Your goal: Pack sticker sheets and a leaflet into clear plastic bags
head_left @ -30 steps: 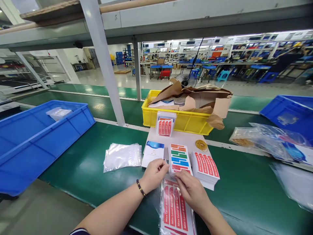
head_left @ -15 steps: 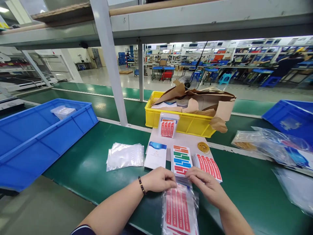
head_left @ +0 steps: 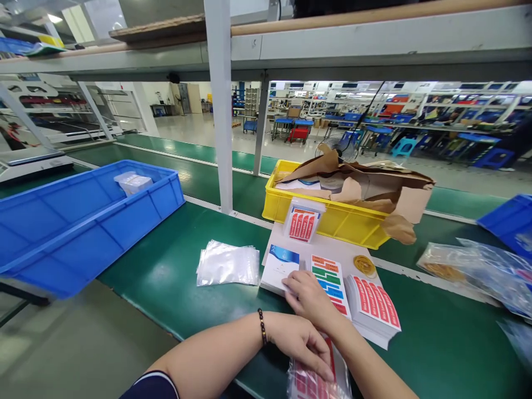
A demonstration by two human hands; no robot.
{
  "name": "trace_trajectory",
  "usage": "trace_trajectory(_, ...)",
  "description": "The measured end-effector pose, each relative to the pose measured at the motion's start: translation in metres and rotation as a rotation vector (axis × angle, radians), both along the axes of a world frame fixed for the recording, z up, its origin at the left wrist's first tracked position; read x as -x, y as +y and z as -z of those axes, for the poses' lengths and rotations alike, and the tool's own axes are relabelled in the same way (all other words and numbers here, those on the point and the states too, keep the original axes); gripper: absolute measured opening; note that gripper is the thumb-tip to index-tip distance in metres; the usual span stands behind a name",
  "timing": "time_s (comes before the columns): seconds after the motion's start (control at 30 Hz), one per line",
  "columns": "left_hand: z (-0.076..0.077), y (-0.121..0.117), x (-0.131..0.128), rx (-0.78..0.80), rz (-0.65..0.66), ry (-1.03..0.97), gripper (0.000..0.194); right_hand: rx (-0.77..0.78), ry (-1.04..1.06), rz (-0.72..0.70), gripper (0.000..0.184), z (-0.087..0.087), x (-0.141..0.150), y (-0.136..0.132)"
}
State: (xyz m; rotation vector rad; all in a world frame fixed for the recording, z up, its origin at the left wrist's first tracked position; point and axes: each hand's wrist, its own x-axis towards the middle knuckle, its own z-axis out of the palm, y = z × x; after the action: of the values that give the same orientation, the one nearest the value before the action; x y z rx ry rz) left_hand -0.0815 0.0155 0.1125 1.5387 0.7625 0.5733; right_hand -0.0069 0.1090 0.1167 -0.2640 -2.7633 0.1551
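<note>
My right hand (head_left: 307, 299) has crossed from the sheets (head_left: 327, 275) to the booklets (head_left: 277, 265), half-curled, so work seems to shift there, while my loosely curled left hand (head_left: 298, 342) lies over the near bag (head_left: 305, 383), both grips unclear.

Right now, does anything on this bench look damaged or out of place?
Yes: the brown wrapping in the yellow bin looks torn and crumpled, with ragged pieces hanging over its right end. At left, the clear bags lie unevenly stacked.

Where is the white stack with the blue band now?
Below centre in the head view, the white stack lies by the right hand, between clear bags on its left and multicoloured labels on its right.
</note>
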Motion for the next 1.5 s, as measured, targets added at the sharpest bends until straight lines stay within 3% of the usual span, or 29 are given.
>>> trace_trajectory(0.17, -0.002, 0.002, 0.004, 0.197, -0.307, -0.303, 0.069, 0.003, 0.262, 0.084, 0.025, -0.02, -0.029, 0.02)
trace_trajectory(0.3, -0.001, 0.007, 0.006, 0.44, -0.46, -0.721, 0.088, 0.018, 0.237, 0.012, 0.03, -0.041, -0.067, 0.02)
trace_trajectory(0.37, -0.002, 0.009, 0.005, 0.525, -0.51, -0.91, 0.078, 0.059, 0.159, -0.066, 0.03, -0.05, -0.084, 0.013)
trace_trajectory(0.43, -0.003, 0.01, 0.003, 0.59, -0.531, -1.011, 0.054, 0.132, 0.085, -0.133, 0.029, -0.056, -0.095, 0.008)
trace_trajectory(0.53, -0.001, 0.01, -0.002, 0.643, -0.528, -0.993, 0.043, 0.253, 0.066, -0.039, 0.021, -0.058, -0.1, 0.016)
trace_trajectory(0.63, 0.004, 0.009, -0.005, 0.612, -0.534, -0.918, 0.043, 0.293, 0.055, 0.293, 0.017, -0.05, -0.088, 0.047)
trace_trajectory(0.73, 0.008, 0.008, -0.005, 0.562, -0.507, -0.8, 0.038, 0.296, -0.07, 0.485, 0.021, -0.035, -0.071, 0.083)
trace_trajectory(0.9, 0.01, 0.006, -0.006, 0.556, -0.509, -0.669, 0.04, 0.309, -0.099, 0.553, 0.025, -0.019, -0.057, 0.113)
trace_trajectory(1.13, 0.008, 0.006, -0.01, 0.584, -0.545, -0.644, 0.042, 0.405, 0.041, 0.55, 0.007, -0.023, -0.059, 0.109)
trace_trajectory(1.4, 0.021, 0.012, -0.011, 0.658, -0.599, -0.729, 0.03, 0.724, 0.46, 0.611, 0.032, -0.032, -0.091, 0.113)
trace_trajectory(1.5, 0.023, 0.013, -0.012, 0.713, -0.64, -0.79, 0.033, 0.864, 0.531, 0.609, 0.038, -0.031, -0.105, 0.102)
